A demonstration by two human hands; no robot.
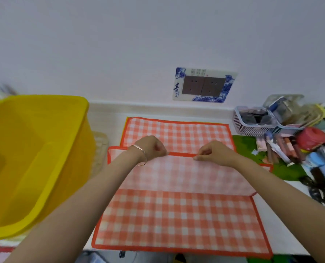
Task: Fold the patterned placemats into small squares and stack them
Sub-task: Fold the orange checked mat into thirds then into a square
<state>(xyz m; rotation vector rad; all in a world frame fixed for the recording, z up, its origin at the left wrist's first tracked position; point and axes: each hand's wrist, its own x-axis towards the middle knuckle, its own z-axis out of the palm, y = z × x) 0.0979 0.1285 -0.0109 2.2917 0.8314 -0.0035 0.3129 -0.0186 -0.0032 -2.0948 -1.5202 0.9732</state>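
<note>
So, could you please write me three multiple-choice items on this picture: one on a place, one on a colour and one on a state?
1. Where does the yellow tub stand? A) left of the checked placemat B) right of it C) on it
2. What colour is the placemat's border? A) blue B) orange C) green
3. What are the left hand and right hand doing? A) lying flat B) pinching the placemat's folded-over edge C) hanging idle
Answers: 1 A, the tub fills the left side; 2 B, an orange strip frames the checks; 3 B, both pinch the orange edge.
</note>
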